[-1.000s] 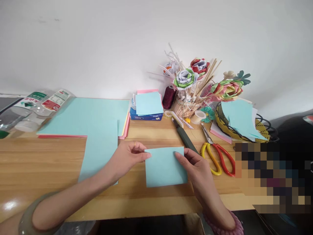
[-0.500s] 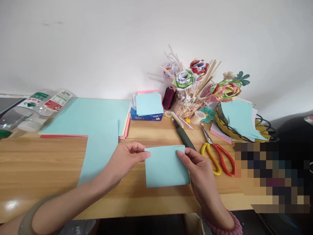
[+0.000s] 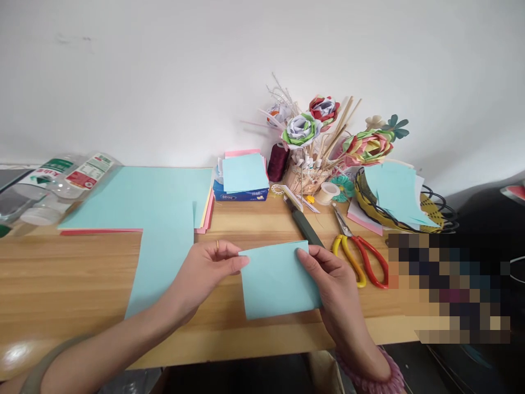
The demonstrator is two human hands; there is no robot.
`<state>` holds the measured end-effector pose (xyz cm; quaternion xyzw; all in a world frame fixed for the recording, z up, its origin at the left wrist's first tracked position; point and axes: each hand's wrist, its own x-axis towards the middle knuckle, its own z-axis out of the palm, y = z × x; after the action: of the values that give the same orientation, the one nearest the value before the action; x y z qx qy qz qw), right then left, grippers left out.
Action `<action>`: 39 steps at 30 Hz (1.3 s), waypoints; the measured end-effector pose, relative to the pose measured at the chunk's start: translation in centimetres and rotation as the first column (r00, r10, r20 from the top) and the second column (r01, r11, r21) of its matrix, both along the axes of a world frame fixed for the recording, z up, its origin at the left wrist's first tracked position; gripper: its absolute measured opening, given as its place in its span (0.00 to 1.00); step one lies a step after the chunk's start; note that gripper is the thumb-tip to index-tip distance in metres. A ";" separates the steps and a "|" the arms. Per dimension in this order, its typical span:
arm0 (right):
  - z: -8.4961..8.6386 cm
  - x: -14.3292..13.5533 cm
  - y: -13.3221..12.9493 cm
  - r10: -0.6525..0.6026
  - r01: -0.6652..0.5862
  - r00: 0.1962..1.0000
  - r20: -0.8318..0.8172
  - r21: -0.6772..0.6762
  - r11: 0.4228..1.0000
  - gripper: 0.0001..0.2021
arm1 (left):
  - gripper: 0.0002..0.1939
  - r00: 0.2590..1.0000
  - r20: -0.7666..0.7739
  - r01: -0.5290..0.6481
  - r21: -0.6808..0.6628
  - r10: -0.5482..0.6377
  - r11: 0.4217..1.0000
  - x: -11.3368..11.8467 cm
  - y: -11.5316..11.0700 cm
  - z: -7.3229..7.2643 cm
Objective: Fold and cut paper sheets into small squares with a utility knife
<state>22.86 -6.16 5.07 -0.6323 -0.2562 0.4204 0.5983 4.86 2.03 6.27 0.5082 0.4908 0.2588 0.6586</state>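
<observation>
A light blue piece of paper (image 3: 279,284), seemingly in two layers along its top edge, is held up over the front of the table. My left hand (image 3: 209,268) pinches its upper left corner between thumb and fingers. On the opposite side, my right hand (image 3: 334,279) grips the upper right edge, thumb in front and fingers behind. Just beyond my right hand lie a dark green utility knife (image 3: 305,224) and scissors (image 3: 353,246) with one yellow and one red handle. Under my left forearm, a strip of light blue paper (image 3: 162,262) reaches toward the table's front.
Large coloured sheets (image 3: 143,191) and plastic bottles (image 3: 88,175) lie at the left. Blue squares top a tissue box (image 3: 241,194). Paper flowers (image 3: 301,130) stand in a holder (image 3: 301,178) by the wall. A yellow and black basket (image 3: 363,200) holds more paper at the right.
The held paper has tilted slightly, its right side higher and its lower left corner lower. Both hands keep their grip. The whole view has shifted a little.
</observation>
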 end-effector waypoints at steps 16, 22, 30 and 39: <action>0.0 0.3 -0.5 0.002 -0.002 1.000 0.027 -0.004 1.000 0.19 | 0.10 1.000 -0.014 0.013 0.020 -0.013 1.000 0.2 -0.4 0.3; 0.0 0.3 -0.5 0.000 0.000 1.000 0.011 -0.025 1.000 0.19 | 0.09 1.000 -0.014 0.002 0.004 -0.002 1.000 0.3 -0.4 0.4; -0.3 0.4 -0.5 0.037 -0.037 0.996 0.078 0.000 0.999 0.17 | 0.10 0.999 -0.030 0.024 0.009 -0.023 1.000 0.0 -0.4 0.0; -0.7 0.8 0.5 0.138 -0.128 0.946 0.294 -0.051 0.990 0.17 | 0.10 0.984 -0.159 0.099 0.112 -0.080 0.989 -0.3 0.1 -0.7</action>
<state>23.70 -5.70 4.36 -0.6786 -0.3786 0.3640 0.5135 4.52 2.12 5.58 0.5868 0.5005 0.2176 0.5981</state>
